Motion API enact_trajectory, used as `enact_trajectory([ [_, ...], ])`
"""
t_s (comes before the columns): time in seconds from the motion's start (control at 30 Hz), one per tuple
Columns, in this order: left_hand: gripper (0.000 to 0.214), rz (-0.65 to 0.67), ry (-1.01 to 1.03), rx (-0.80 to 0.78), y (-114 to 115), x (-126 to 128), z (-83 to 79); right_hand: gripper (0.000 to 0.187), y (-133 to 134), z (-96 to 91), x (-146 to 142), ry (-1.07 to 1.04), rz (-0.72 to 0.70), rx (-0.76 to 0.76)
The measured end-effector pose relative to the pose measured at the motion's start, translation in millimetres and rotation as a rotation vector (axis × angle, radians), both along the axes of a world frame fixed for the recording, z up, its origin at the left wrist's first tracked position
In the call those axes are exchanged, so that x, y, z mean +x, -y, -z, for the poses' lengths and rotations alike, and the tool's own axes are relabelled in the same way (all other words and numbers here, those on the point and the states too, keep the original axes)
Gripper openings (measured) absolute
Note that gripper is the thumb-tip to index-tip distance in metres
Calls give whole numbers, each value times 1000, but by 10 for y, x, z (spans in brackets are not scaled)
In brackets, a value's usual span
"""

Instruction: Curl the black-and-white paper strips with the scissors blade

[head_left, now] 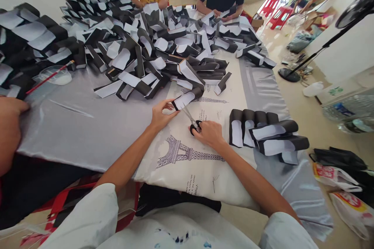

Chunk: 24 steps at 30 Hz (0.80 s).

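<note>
My left hand [162,115] pinches the near end of a black-and-white folded paper piece [187,99], its white inside facing up. My right hand [209,133] has its fingers in the black handles of a pair of scissors [191,117]. The scissor blades point away from me and reach over the white face of the paper piece; whether they are cutting into it I cannot tell. Both hands are above a cream cloth [163,171] printed with Eiffel Towers. To the right of my right hand lies a group of similar black-and-white pieces [248,126].
A large heap of black-and-white pieces [140,58] covers the table's far half. A red brush [49,78] rests across a clear plastic dish [62,79] at left. A neighbour's hand [11,124] is at the left edge. Two people sit opposite. A black stand fan [318,50] stands right.
</note>
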State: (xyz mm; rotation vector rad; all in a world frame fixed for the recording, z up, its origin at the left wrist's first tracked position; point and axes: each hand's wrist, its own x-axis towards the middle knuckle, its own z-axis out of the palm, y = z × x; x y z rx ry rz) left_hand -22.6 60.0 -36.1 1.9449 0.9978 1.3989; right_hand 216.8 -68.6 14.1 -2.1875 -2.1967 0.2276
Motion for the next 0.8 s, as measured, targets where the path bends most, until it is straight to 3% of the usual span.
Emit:
enact_trajectory([
  [0.23, 62, -5, 15, 24, -4, -4, 14, 49, -9, -4, 4, 14, -5, -38],
  [0.4, 65, -13, 18, 18, -12, -4, 19, 55, -15, -12, 10, 18, 0, -37],
  [0.8, 61, 10, 77, 54, -59, 5, 76, 48, -11, 24, 5, 19, -7, -44],
])
